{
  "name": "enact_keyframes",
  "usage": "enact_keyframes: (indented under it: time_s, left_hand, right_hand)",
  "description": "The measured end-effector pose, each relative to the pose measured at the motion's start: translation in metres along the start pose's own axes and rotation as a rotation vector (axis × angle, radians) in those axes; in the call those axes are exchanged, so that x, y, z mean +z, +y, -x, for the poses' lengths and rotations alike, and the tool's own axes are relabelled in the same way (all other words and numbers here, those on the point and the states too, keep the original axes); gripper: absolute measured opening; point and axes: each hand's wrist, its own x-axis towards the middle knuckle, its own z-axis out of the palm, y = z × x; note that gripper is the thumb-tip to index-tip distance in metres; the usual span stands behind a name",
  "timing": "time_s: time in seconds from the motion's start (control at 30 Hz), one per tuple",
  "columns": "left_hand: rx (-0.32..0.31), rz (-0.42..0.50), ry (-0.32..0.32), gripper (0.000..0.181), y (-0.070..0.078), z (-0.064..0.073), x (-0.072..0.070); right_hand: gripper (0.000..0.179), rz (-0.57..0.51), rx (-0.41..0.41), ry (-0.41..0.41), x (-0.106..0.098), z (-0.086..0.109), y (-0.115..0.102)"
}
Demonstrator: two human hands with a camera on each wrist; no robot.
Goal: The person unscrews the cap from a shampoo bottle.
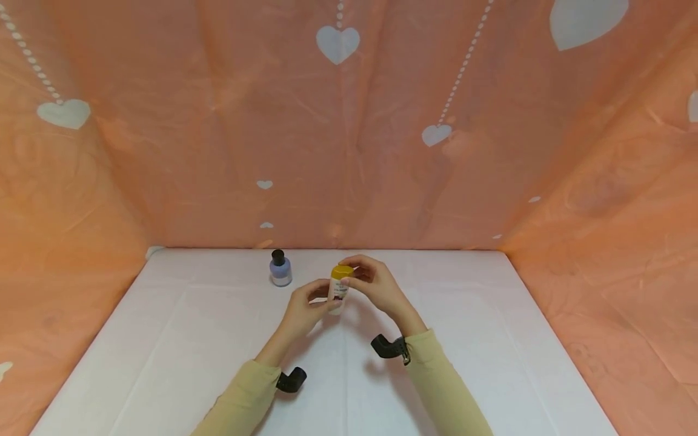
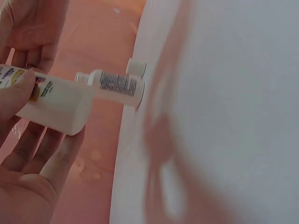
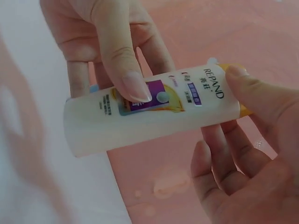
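Tilted above the table, a white toiletry bottle (image 1: 339, 289) with a yellow cap is held between both hands. My left hand (image 1: 303, 310) grips the bottle's body, thumb across the purple label and fingers behind it. The right hand (image 1: 383, 289) pinches the yellow cap (image 1: 342, 272), its thumb on the near side as the right wrist view shows. The cap sits on the bottle's end. "REPAND" is printed near the cap on the bottle (image 3: 154, 109).
A purple-blue bottle (image 1: 280, 270) with a black top stands at the back left of the white table (image 1: 207, 339). The left wrist view shows a small white bottle (image 2: 117, 87) with dark print, a white cap (image 2: 136, 67) beside it. An orange curtain (image 1: 272, 121) encloses the back and sides.
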Motion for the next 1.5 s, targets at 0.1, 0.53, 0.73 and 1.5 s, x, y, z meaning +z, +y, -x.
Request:
enact_keyframes:
  time_s: [0.1, 0.53, 0.73, 1.5]
  left_hand:
    - [0.012, -0.012, 0.010, 0.035, 0.007, 0.006, 0.003]
    - [0.031, 0.021, 0.020, 0.035, 0.029, 0.021, 0.012]
    - [0.125, 0.024, 0.088, 0.035, 0.001, 0.018, 0.025]
    - [0.224, -0.155, 0.194, 0.036, -0.003, 0.021, 0.038]
  right_hand:
    - [0.030, -0.050, 0.010, 0.024, 0.003, 0.005, 0.001]
    - [0.050, -0.074, -0.053, 0.204, 0.017, 0.030, 0.004]
    - [0.047, -0.093, -0.065, 0.339, 0.026, 0.039, 0.004]
    - [0.044, -0.085, 0.003, 0.510, 0.039, 0.042, 0.006]
